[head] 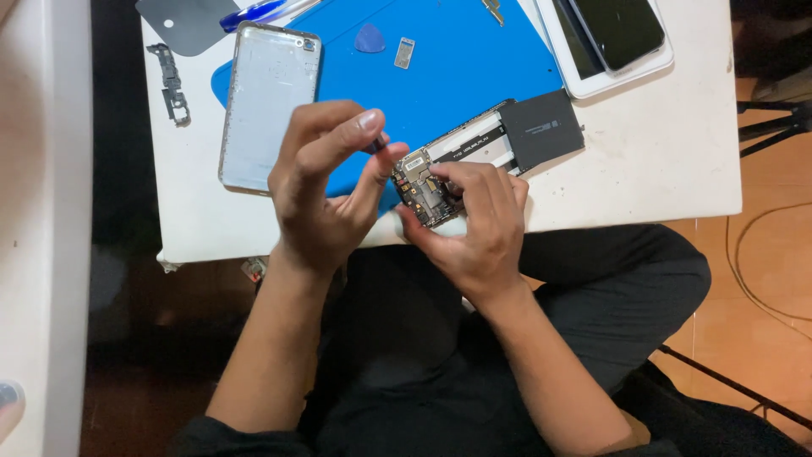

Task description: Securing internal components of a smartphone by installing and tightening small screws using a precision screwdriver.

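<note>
An opened phone body (474, 152), circuit board and dark battery exposed, lies slanted over the near edge of the blue mat (457, 68). My right hand (478, 224) grips its near end, fingers curled over the circuit board. My left hand (326, 182) pinches a small dark tool (375, 145) between thumb and forefinger, its tip close to the phone's board corner. The tool's tip is partly hidden by my fingers.
A silver back cover (266, 101) lies left on the white table (660, 144). A blue pick (370, 38), a small metal plate (405, 52), a dark bracket (172, 85), a grey sheet (182, 21), a blue pen (254, 13) and stacked devices (609, 38) lie at the back.
</note>
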